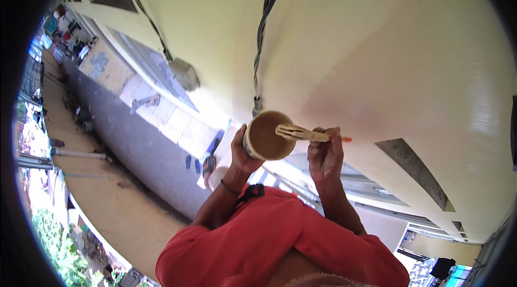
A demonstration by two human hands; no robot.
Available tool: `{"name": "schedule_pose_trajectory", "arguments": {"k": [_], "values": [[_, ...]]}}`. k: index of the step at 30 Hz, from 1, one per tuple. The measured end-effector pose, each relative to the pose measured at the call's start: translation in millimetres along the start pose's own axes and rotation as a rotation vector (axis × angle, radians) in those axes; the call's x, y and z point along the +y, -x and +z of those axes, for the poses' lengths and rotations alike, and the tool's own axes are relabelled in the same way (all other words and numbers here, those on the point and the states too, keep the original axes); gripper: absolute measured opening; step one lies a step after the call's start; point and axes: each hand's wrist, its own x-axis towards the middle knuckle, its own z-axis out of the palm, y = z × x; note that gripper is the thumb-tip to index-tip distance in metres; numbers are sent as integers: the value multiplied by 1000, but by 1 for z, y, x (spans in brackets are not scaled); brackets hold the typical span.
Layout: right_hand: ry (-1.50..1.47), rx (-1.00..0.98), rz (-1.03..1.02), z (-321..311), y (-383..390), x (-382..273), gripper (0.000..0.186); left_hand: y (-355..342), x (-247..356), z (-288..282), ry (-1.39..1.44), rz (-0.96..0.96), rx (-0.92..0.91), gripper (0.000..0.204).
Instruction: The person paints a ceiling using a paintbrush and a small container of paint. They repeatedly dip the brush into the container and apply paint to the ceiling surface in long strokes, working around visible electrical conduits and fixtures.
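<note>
My left hand (242,155) grips a round, cream-rimmed container (264,147) from its left side and tilts it so its beige inside faces me. My right hand (326,155) pinches a paintbrush (299,134) caked in cream, with a small orange tip sticking out past my fingers. The brush's head is over the container's mouth, at the right part of its opening; whether it touches the inside I cannot tell. Both hands are in front of my red-clad body, close to a pale cream wall (388,50).
Dark cables (264,23) run down the wall near a grey box (184,74). Triangular recesses (414,174) mark the wall. Far below lie a grey walkway (134,136), sandals (194,162), a beige parapet (102,206) with a pipe, clutter at upper left and greenery at lower left.
</note>
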Motion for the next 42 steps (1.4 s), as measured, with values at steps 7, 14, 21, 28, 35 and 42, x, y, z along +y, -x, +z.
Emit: {"name": "schedule_pose_trajectory", "arguments": {"k": [7,14,21,28,35,42], "values": [[-225,-184,-1,32,-1,-26,48,-15,-6,24,-16,-95,-54,64],[161,-443,-919,107,-3,-127,43,-10,-11,9,-38,-151,-62,69],[1621,-361,-2596,256,41,-218,34,0,-10,12,-99,-168,8,66],[1566,-488,-3129,367,-12,-242,21,2,-8,22,-145,-121,71,62],[1855,-337,-3095,375,-56,-248,20,-2,-6,22,-145,-109,41,62],[2042,-935,-2838,330,-37,-207,22,-2,1,14,-132,-81,-4,64]]}}
